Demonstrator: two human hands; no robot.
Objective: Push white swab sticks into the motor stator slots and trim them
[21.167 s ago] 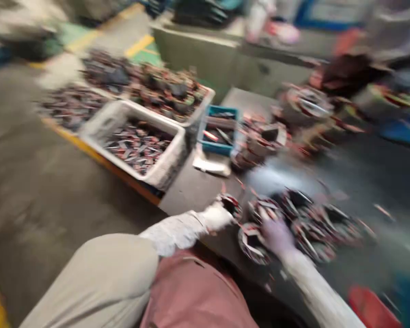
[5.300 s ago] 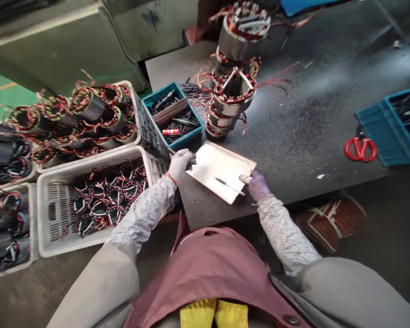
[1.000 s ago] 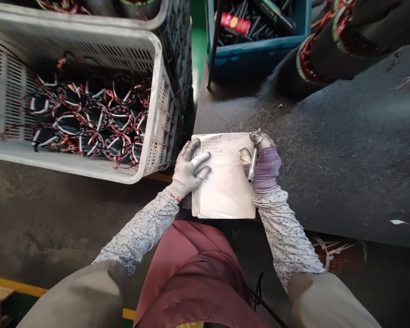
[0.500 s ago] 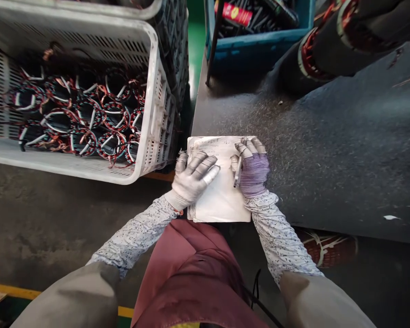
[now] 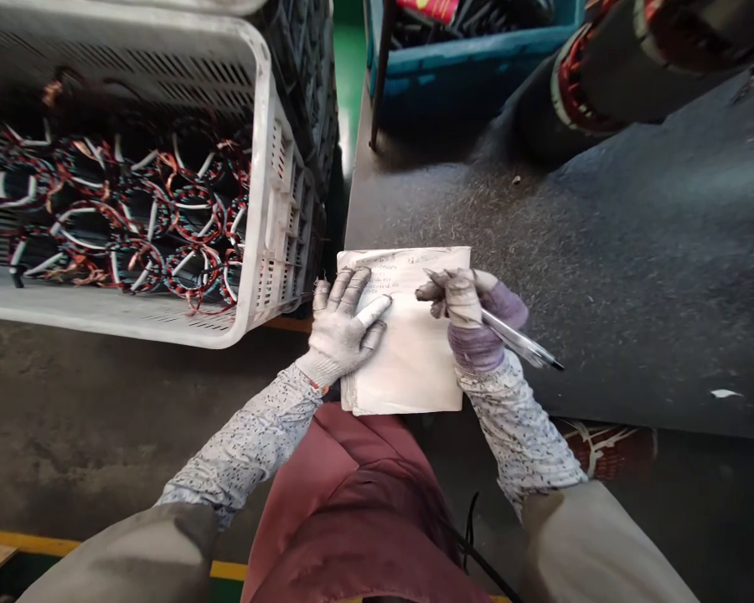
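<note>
- Notebook (image 5: 408, 377), open, flat nr front L corner of table (image 5: 603, 276); handwritten lines up top, rest of pg blank.
- L hand (image 5: 341, 327), gloved, palm down on L side of pg; fingers a bit spread, thumb angled across pg just below the writing.
- R hand (image 5: 474, 314), gloved, over R side of pg; thumb & fingers pinching pen (image 5: 521, 339), clear barrel sticking out back twd lower R. Can't tell if tip touches paper.
- White crate (image 5: 260, 109) to L, w/ wire-wound cores (image 5: 169, 209) packed in rows.
- Blue bin (image 5: 471, 71) beyond notebook; dark cylinders (image 5: 632, 84) beside it, to R.
- Paper scrap (image 5: 725, 393) on table, far R.
</note>
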